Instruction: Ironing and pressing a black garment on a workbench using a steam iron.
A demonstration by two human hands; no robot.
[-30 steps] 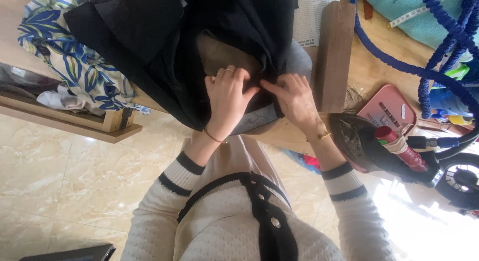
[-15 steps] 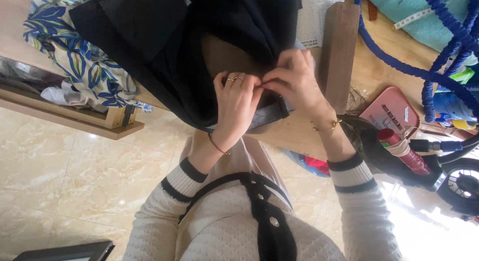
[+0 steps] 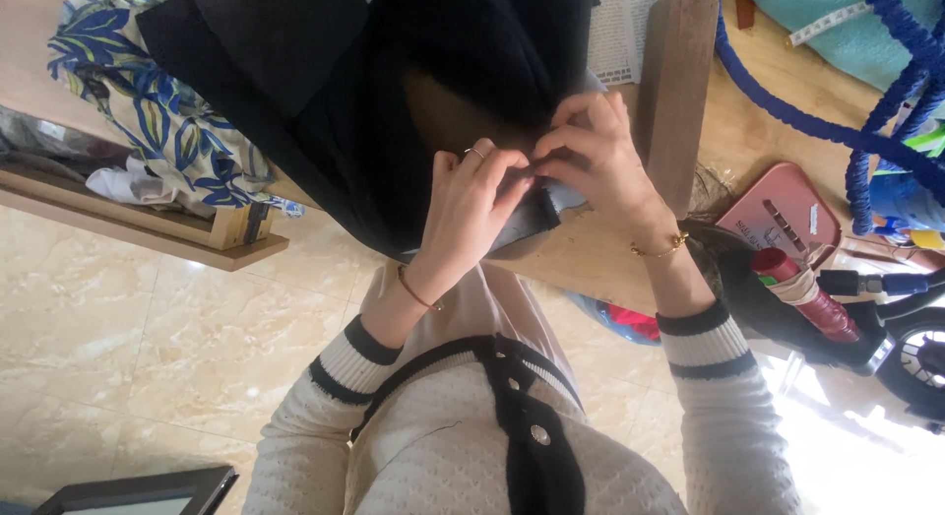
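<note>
black garment (image 3: pixel 394 92): a large dark cloth piled on the wooden table (image 3: pixel 591 259), draped over the table's near edge and hanging toward the person's lap. left hand (image 3: pixel 472 205): lies on the garment at the near table edge, fingers curled and drawn together, their tips pinching a small fold of the cloth; a thin ring sits on one finger and a thin red cord circles the wrist. right hand (image 3: pixel 600 156): just beside the left hand on the garment, touching it at the fingertips, fingers bent and pressed together on the same fold; a gold bracelet (image 3: pixel 658 249) circles the wrist. both sleeves are cream knit with black stripes at the cuffs. blue-and-white floral fabric (image 3: pixel 167 121): on the table, left of the garment and partly under it. wooden block (image 3: pixel 674 82): upright on the table, just right of the garment. pink tray (image 3: pixel 787 215): on the table, farther right of the block. blue rope (image 3: pixel 847 131): loops across the table's right part, above the tray. red umbrella (image 3: pixel 807 298): beyond the table's near right corner, resting against black bicycle parts.
</note>
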